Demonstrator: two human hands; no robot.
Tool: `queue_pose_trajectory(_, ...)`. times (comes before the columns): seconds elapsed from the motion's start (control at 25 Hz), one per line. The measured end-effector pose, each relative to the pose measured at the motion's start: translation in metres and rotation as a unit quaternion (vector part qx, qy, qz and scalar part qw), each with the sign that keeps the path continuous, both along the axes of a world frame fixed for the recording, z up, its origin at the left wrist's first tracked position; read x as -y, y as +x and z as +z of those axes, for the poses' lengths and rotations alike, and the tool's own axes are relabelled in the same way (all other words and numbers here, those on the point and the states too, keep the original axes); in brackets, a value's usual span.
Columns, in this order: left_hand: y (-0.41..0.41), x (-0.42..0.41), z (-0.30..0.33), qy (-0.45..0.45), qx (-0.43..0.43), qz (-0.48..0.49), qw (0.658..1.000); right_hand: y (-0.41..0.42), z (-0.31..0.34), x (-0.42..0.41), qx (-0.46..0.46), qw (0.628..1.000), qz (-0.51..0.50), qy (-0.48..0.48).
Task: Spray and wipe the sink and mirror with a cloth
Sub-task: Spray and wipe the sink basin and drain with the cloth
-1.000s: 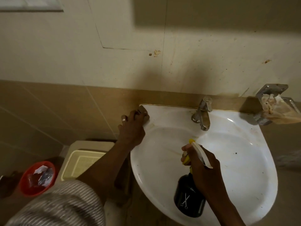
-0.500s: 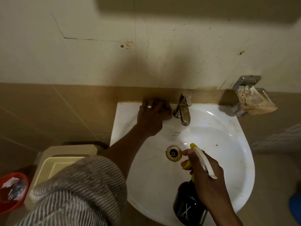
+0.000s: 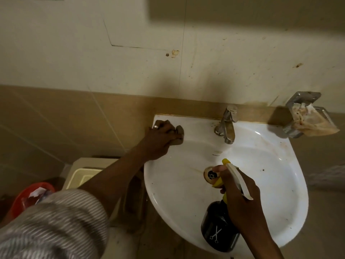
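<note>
A white wall-mounted sink (image 3: 270, 184) with brown stains fills the lower right. My left hand (image 3: 158, 141) presses a grey cloth (image 3: 178, 134) onto the sink's back left corner. My right hand (image 3: 240, 199) grips a black spray bottle (image 3: 217, 228) with a yellow and white trigger head, held over the basin near the drain (image 3: 210, 174). A metal tap (image 3: 226, 126) stands at the back of the sink. No mirror is in view.
A metal soap holder (image 3: 298, 113) with a stained plastic bag juts from the wall at right. A beige lidded bin (image 3: 84, 174) and a red bucket (image 3: 24, 197) with trash stand on the floor at left. My striped sleeve (image 3: 56, 225) covers the lower left.
My left hand with the cloth slid from beside the tap back to the sink's back left corner. The right hand keeps the spray bottle over the basin. The view shifted.
</note>
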State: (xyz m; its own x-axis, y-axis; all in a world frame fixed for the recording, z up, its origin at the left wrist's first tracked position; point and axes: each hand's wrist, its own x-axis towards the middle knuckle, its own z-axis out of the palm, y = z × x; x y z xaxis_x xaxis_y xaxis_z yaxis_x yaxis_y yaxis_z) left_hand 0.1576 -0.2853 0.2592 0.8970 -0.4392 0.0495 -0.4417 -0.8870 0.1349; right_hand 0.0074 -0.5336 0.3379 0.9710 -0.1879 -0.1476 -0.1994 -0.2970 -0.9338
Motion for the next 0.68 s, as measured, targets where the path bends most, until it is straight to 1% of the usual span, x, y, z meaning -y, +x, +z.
queue_pose_trajectory(0.16, -0.054, -0.021, 0.001, 0.019, -0.012, 0.006, 1.000, -0.005, 0.003, -0.007, 0.028, 0.999, 0.018, 0.013)
queue_pose_trajectory(0.24, -0.085, -0.021, 0.013, -0.004, -0.054, -0.006, 0.999, -0.009, 0.004, -0.012, 0.032, 0.999, 0.029, 0.021)
queue_pose_trajectory(0.28, -0.099, -0.014, 0.022, 0.019, -0.086, -0.002, 0.996, -0.011, 0.003, -0.013, 0.033, 0.999, 0.036, 0.024)
queue_pose_trajectory(0.36, -0.128, 0.008, 0.049, 0.086, -0.183, 0.028, 0.979, -0.018, 0.003, -0.014, 0.034, 0.998, 0.049, 0.025)
queue_pose_trajectory(0.4, -0.141, 0.018, 0.058, 0.080, -0.238, 0.048, 0.967, -0.022, 0.004, -0.012, 0.036, 0.998, 0.054, 0.023)
queue_pose_trajectory(0.44, -0.149, 0.026, 0.065, 0.030, -0.299, 0.073, 0.951, -0.025, 0.004, -0.010, 0.037, 0.997, 0.057, 0.024)
queue_pose_trajectory(0.48, -0.153, 0.031, 0.072, -0.052, -0.362, 0.105, 0.925, -0.027, 0.004, -0.006, 0.038, 0.997, 0.060, 0.026)
queue_pose_trajectory(0.52, -0.152, 0.032, 0.075, -0.149, -0.409, 0.124, 0.892, -0.030, 0.006, -0.001, 0.041, 0.997, 0.063, 0.027)
queue_pose_trajectory(0.56, -0.145, 0.033, 0.080, -0.235, -0.432, 0.130, 0.861, -0.031, 0.009, 0.005, 0.043, 0.997, 0.066, 0.027)
queue_pose_trajectory(0.6, -0.132, 0.033, 0.082, -0.295, -0.424, 0.139, 0.845, -0.033, 0.011, 0.012, 0.042, 0.997, 0.065, 0.027)
queue_pose_trajectory(0.64, -0.113, 0.029, 0.081, -0.334, -0.398, 0.152, 0.840, -0.033, 0.011, 0.019, 0.041, 0.997, 0.059, 0.027)
queue_pose_trajectory(0.68, -0.092, 0.025, 0.079, -0.350, -0.354, 0.173, 0.850, -0.033, 0.011, 0.026, 0.045, 0.997, 0.051, 0.026)
